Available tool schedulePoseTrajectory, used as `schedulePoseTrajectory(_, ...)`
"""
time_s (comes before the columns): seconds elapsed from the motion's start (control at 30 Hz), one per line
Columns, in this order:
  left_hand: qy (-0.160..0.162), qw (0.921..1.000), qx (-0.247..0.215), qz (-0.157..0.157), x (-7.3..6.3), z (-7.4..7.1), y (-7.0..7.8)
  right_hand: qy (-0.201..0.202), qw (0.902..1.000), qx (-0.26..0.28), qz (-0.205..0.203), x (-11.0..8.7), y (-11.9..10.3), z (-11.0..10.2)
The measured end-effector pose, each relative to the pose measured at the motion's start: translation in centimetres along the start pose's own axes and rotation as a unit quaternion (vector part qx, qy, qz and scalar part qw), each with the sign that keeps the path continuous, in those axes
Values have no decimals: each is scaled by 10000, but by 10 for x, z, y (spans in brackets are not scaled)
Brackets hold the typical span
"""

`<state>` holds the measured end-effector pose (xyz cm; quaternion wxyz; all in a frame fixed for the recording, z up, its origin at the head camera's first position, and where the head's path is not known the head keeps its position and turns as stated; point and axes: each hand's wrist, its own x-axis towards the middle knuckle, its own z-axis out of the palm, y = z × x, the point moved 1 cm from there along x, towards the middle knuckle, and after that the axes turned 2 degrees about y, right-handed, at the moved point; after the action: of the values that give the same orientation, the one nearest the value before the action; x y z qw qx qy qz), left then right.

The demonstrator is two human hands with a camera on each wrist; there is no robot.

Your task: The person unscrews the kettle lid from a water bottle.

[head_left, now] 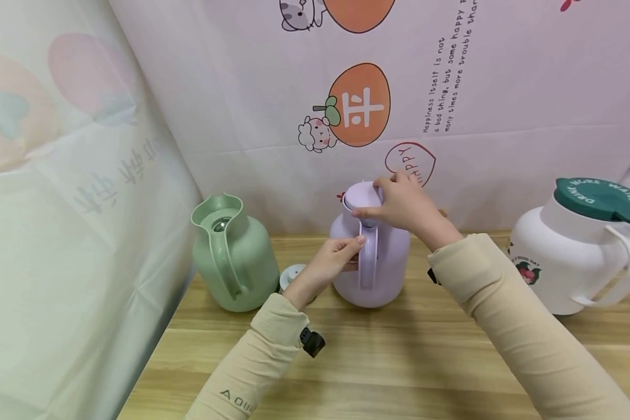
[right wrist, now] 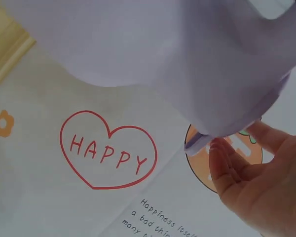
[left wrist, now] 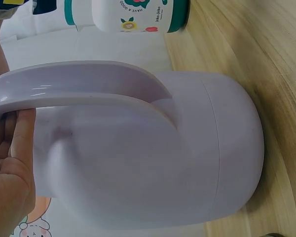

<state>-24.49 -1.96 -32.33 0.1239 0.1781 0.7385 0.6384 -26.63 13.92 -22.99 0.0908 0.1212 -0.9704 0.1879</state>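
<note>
A lilac thermos jug [head_left: 391, 268] stands upright on the wooden table. The fingers of my left hand [head_left: 325, 265] are curled round the upper part of its handle [head_left: 368, 262], which the left wrist view also shows from the side. At the top, my right hand [head_left: 406, 201] grips the lilac lid [head_left: 361, 195] by its edge, thumb towards me and fingers at the far side. In the right wrist view the fingertips of the right hand [right wrist: 266, 177] touch the lid's rim beside the spout. Whether the lid is fully seated cannot be seen.
A green thermos jug [head_left: 252, 251] with an uncovered top stands to the left. Between it and the lilac jug is a small pale round stopper [head_left: 293, 273], partly behind the left wrist. A white jug [head_left: 551, 256] with a green lid [head_left: 598, 198] stands at the right. A printed cloth [head_left: 241, 105] hangs behind.
</note>
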Motion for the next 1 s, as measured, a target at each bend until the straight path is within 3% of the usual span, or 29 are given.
schedulePoseTrajectory(0.17,-21,10000,-69,-29,0,1,0,100,9999,-59,59,-1,-1,4)
schedulePoseTrajectory(0.33,33,10000,-12,-47,0,0,1,19,9996,180,-219,2,2,2)
schedulePoseTrajectory(0.53,41,10000,-18,-78,1,-1,1,-424,9931,853,-688,7,13,-4)
schedulePoseTrajectory(0.7,6,9999,4,-116,2,-1,0,-787,9856,1402,-531,9,18,-6)
schedulePoseTrajectory(0.9,-20,9999,9,-106,0,0,1,-99,9961,833,278,7,5,0)
schedulePoseTrajectory(1.0,-21,10000,4,-97,-1,0,1,262,9981,394,399,5,0,5)
